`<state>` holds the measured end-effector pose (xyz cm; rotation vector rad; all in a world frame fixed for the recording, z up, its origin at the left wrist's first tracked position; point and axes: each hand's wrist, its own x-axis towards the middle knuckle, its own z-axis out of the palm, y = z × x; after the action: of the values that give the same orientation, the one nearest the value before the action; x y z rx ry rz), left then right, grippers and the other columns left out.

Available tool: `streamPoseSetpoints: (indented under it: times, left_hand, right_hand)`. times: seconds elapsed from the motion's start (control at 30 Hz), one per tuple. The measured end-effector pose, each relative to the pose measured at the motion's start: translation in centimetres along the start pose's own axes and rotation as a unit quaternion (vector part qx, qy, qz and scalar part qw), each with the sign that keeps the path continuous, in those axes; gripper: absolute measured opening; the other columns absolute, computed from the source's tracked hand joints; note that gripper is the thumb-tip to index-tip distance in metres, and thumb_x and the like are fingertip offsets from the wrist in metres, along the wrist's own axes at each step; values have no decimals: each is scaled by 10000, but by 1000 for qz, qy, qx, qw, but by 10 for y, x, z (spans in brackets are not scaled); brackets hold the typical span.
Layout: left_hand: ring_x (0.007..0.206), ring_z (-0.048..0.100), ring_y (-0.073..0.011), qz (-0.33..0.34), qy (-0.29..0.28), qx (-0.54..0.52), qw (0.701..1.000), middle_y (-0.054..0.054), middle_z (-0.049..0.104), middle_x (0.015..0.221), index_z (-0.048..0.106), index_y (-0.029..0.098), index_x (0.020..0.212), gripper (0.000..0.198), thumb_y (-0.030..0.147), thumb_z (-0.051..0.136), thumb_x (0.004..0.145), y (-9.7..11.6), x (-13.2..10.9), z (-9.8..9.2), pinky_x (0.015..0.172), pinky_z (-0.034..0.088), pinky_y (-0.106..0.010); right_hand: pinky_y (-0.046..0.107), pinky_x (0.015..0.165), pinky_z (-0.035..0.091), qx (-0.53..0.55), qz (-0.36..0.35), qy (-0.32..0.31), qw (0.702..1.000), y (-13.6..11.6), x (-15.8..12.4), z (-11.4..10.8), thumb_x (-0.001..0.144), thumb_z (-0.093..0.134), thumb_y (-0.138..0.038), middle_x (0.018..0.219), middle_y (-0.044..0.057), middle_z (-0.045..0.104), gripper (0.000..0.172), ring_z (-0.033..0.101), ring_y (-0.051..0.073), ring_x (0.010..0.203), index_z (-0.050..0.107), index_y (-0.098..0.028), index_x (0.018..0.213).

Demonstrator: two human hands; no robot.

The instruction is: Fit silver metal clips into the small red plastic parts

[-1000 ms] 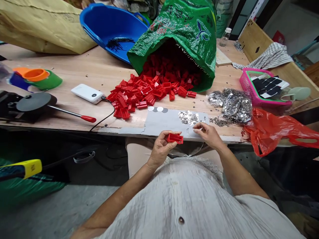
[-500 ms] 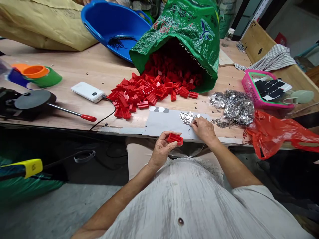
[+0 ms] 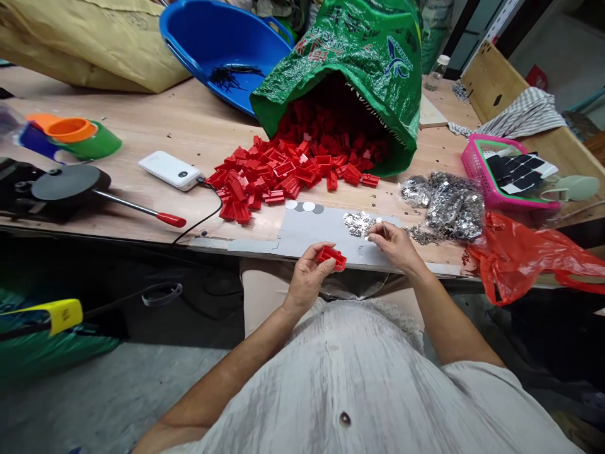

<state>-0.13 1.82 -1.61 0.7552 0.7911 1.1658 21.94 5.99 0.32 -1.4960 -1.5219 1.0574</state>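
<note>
Between the thumb and fingers of my left hand is a red plastic casing, held at the table's front edge with its hollow side up. My right hand is closed in a pinch at the right side of a small heap of shiny metal pieces; whatever is in its fingertips is too small to make out. The heap lies on a grey sheet. Behind the sheet, many more red casings spill from a green woven sack.
To the right are clear bags of metal pieces, a red plastic bag and a pink basket. A white power bank with a cable and a lever press stand left. A blue basin sits behind.
My right hand has shifted slightly right at the edge of the metal heap. The red casing in my left hand has tilted a little. The whole view has shifted slightly.
</note>
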Motion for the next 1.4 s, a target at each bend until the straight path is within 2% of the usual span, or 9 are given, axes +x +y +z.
streamPoseSetpoints:
  times: [0.1,0.23,0.37,0.5,0.7,0.83,1.0,1.27,1.4]
  left_hand:
    - [872,668,-155,28,19,48,998,-33,709,963,664,217,1167,449,294,779,739,-2,3,1,824,546,-287]
    - [853,650,-142,52,24,124,991,-7,729,951,688,246,1192,479,292,787,726,-1,2,4,853,527,-273]
    - [905,647,-161,78,11,177,981,-21,722,1034,703,255,1182,449,302,773,741,4,-3,6,865,525,-271]
    - [931,641,-167,88,-4,188,978,-21,712,1066,717,259,1157,418,294,771,744,5,-5,7,864,524,-268]
    - [854,659,-145,18,-7,73,997,-24,738,986,677,239,1216,465,337,756,768,-1,0,5,853,522,-277]
    - [864,681,-161,-22,-12,-16,1000,-53,740,968,662,227,1227,516,358,779,742,-2,1,6,823,549,-299]
    - [840,680,-143,-37,-15,-38,998,-37,741,922,682,226,1184,485,323,796,723,-3,1,8,805,556,-277]
    - [881,664,-157,20,-34,51,998,-35,733,1003,702,215,1043,387,246,824,677,-4,-1,13,849,542,-301]
    - [895,653,-161,78,-61,128,987,-54,703,1049,693,204,1023,364,242,820,685,-1,7,4,845,521,-287]
  right_hand:
    - [250,543,333,124,37,-89,988,-11,-16,9,786,680,-401,723,-24,562,234,431,100,575,611,-193,868]
    - [249,582,358,166,34,-124,978,-19,-33,27,781,714,-404,754,-19,592,252,495,108,637,589,-199,855]
    - [250,622,387,165,33,-109,980,-17,-37,37,771,732,-427,771,-17,610,293,542,114,680,570,-198,853]
    - [230,542,356,168,58,-107,978,-16,-38,40,742,747,-470,732,-25,599,344,519,105,617,557,-204,849]
    - [226,458,289,209,82,-133,965,-19,-41,36,798,679,-528,695,-22,636,364,410,72,467,515,-214,881]
    - [227,461,288,217,83,-136,963,-20,-43,33,784,696,-520,706,-22,636,373,420,72,478,515,-217,903]
    - [218,464,276,225,87,-139,961,-18,-45,35,751,744,-486,682,-51,559,385,406,72,507,506,-218,891]
    - [236,508,301,188,59,-123,973,-10,-39,42,744,744,-498,668,-59,468,398,394,100,565,463,-227,822]
    - [282,652,415,108,18,-93,990,-6,-37,41,794,703,-465,815,-14,545,388,511,147,717,495,-229,1021]
